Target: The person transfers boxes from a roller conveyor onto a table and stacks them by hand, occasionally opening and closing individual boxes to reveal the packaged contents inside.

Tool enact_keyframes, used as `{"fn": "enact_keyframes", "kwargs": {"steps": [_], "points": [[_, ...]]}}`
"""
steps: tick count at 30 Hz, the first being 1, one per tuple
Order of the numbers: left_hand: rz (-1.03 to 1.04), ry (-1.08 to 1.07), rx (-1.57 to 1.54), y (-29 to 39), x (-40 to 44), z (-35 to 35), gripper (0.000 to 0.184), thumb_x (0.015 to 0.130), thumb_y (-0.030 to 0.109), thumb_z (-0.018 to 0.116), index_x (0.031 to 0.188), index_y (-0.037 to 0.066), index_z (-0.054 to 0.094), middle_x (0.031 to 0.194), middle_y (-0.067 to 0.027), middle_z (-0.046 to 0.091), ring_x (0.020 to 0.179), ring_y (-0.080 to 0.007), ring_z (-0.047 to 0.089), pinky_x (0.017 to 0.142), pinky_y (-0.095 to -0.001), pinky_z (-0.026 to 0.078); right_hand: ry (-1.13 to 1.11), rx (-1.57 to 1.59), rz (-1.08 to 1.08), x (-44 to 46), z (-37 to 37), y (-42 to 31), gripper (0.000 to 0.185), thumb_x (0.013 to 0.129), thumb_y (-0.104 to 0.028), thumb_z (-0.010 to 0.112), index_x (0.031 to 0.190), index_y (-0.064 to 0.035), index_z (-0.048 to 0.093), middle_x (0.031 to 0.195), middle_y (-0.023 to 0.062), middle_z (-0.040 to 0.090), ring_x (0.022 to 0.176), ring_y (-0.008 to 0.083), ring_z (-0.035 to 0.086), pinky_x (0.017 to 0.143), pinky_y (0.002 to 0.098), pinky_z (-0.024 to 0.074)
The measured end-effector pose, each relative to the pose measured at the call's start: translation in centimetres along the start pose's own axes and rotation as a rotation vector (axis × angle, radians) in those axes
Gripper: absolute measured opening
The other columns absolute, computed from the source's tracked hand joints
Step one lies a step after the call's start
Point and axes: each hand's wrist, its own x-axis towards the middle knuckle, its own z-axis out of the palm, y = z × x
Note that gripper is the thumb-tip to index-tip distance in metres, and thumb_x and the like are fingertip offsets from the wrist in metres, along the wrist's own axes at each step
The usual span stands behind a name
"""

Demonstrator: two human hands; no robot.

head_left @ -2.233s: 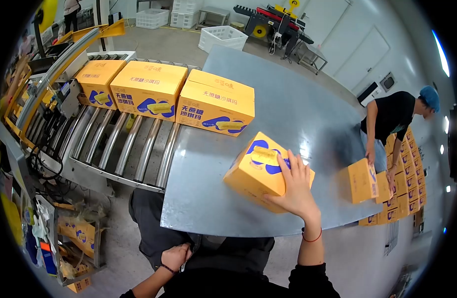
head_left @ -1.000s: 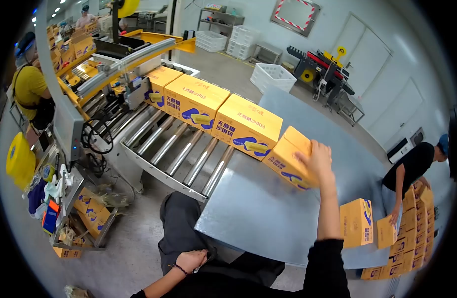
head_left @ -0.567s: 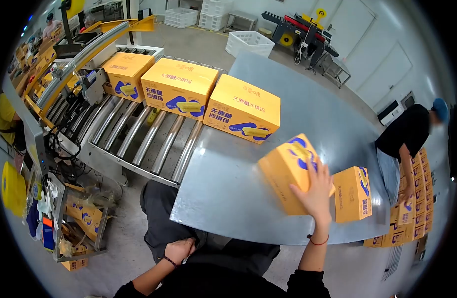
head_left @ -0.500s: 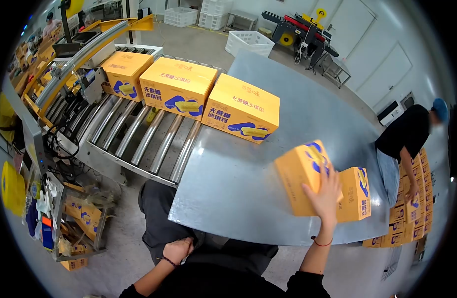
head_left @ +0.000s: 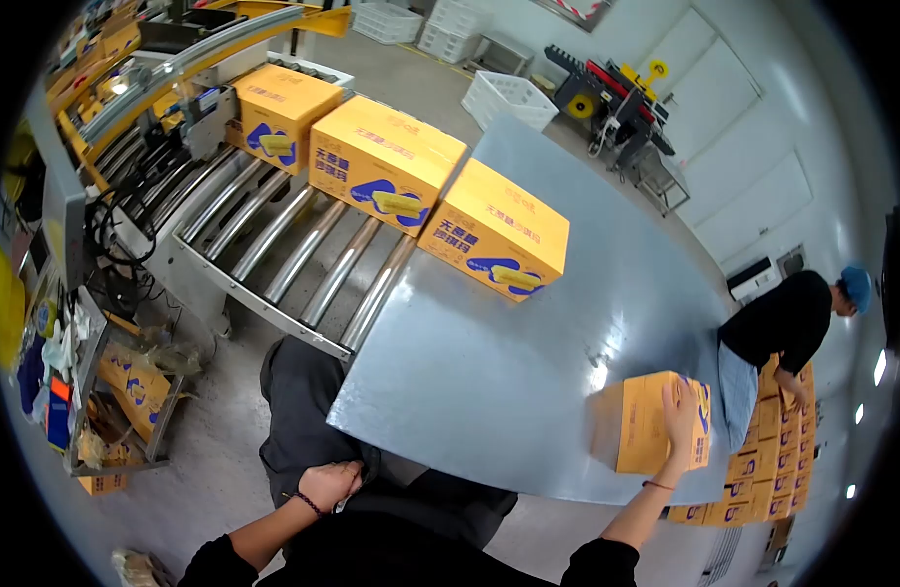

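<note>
My right hand (head_left: 678,419) lies on a yellow carton (head_left: 644,430) at the right end of the metal table, its fingers stretched along the carton near the printed side. The carton sits flat on the table; whether another stands behind it I cannot tell. My left hand (head_left: 330,483) is closed near my lap, below the table edge, and what is in it, if anything, is hidden. Farther off, a yellow carton (head_left: 496,229) rests on the table beside the rollers. Behind it, a second carton (head_left: 386,162) and a smaller-looking one (head_left: 285,115) stand in a row on the roller conveyor (head_left: 291,249).
The grey metal table (head_left: 489,391) adjoins the conveyor. A person (head_left: 783,328) in a blue cap bends beside stacked cartons (head_left: 763,460) at right. A cart (head_left: 127,391) with cardboard stands at left. White crates (head_left: 508,98) and a black-and-red machine (head_left: 611,103) are at the back.
The carton under my right hand was tilted beside another; now one carton shows there, flat on the table. My view has shifted. The person at right bends lower.
</note>
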Motion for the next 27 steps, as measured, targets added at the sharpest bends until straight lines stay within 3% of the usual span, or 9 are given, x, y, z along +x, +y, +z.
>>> {"fn": "enact_keyframes", "kwargs": {"steps": [6,10,11,12,15,17,20,22,27], "points": [[-0.025,0.006,-0.013,0.1,-0.6,0.3,0.018,0.092,0.027,0.066,0.102,0.013,0.068,0.076,-0.0021,0.07,0.069,-0.0193,0.071,0.059,-0.0333,0.055,0.055,0.38,-0.592,10.9,7.8,-23.7,0.047,0.106,-0.035,0.055,0.141,-0.0041,0.057,0.15,0.0202,0.05,0.143,0.0357,0.043,0.119,0.0419,0.0323],[-0.025,0.05,0.02,0.2,-1.0,0.4,0.018,0.091,0.026,0.066,0.103,0.013,0.068,0.075,-0.0014,0.07,0.067,-0.0182,0.07,0.057,-0.0319,0.054,0.241,0.22,-0.711,16.0,11.9,-34.5,0.065,0.098,-0.047,0.065,0.144,-0.0038,0.053,0.148,0.0208,0.052,0.142,0.0349,0.044,0.119,0.0488,0.0295],[-0.026,0.044,0.021,0.2,-0.9,0.3,0.018,0.09,0.025,0.066,0.103,0.013,0.068,0.074,-0.001,0.069,0.066,-0.0177,0.07,0.057,-0.0313,0.054,0.044,0.217,-0.615,16.3,11.7,-36.2,0.072,0.093,-0.049,0.07,0.145,-0.0031,0.052,0.146,0.0218,0.053,0.141,0.0351,0.046,0.117,0.0506,0.0307],[-0.065,-0.021,0.01,0.3,-1.0,0.0,0.018,0.089,0.025,0.067,0.102,0.013,0.069,0.073,0.0,0.068,0.064,-0.0172,0.069,0.055,-0.0303,0.053,-0.15,0.209,-0.514,16.2,11.5,-37.1,0.081,0.087,-0.052,0.076,0.146,-0.0024,0.05,0.145,0.0228,0.054,0.139,0.0353,0.047,0.114,0.0524,0.0319],[-0.019,0.068,0.05,0.4,-0.8,0.1,0.016,0.089,0.024,0.067,0.101,0.013,0.069,0.071,0.0005,0.067,0.063,-0.017,0.068,0.054,-0.0306,0.052,-0.101,0.09,-0.449,10.5,5.6,-37.0,0.089,0.077,-0.047,0.085,0.145,-0.0015,0.049,0.136,0.0257,0.057,0.132,0.0392,0.05,0.108,0.0533,0.0363],[-0.018,0.085,0.008,0.1,-0.6,0.0,0.015,0.09,0.025,0.067,0.1,0.014,0.069,0.071,0.0003,0.067,0.063,-0.017,0.068,0.053,-0.0314,0.052,0.211,0.059,-0.538,3.6,5.0,-34.6,0.091,0.071,-0.041,0.09,0.143,-0.0016,0.051,0.13,0.0266,0.058,0.126,0.0436,0.052,0.103,0.0542,0.0383],[0.004,0.014,0.016,0.0,-0.6,0.0,0.016,0.09,0.024,0.069,0.101,0.013,0.069,0.072,-0.0008,0.067,0.064,-0.0173,0.069,0.053,-0.0322,0.052,-0.099,-0.163,-0.519,-3.7,2.4,-33.1,0.096,0.071,-0.039,0.09,0.148,-0.0023,0.046,0.131,0.0246,0.054,0.131,0.0444,0.047,0.112,0.0539,0.0355],[0.01,0.008,-0.015,0.0,-0.3,-0.4,0.016,0.09,0.024,0.069,0.101,0.014,0.068,0.072,-0.0007,0.067,0.066,-0.0174,0.069,0.054,-0.0314,0.053,-0.089,-0.083,-0.676,-6.2,2.8,-31.7,0.095,0.073,-0.04,0.088,0.15,-0.0038,0.044,0.147,0.0279,0.042,0.138,0.0511,0.036,0.117,0.0616,0.0257],[0.023,-0.053,-0.04,0.3,-0.1,-0.7,0.015,0.089,0.024,0.068,0.1,0.014,0.068,0.072,-0.0003,0.067,0.066,-0.0178,0.069,0.056,-0.0313,0.053,-0.078,0.005,-0.536,-5.6,4.7,-28.1,0.099,0.077,-0.047,0.083,0.156,-0.0064,0.037,0.16,0.0267,0.03,0.148,0.051,0.023,0.121,0.0648,0.0162]]}}
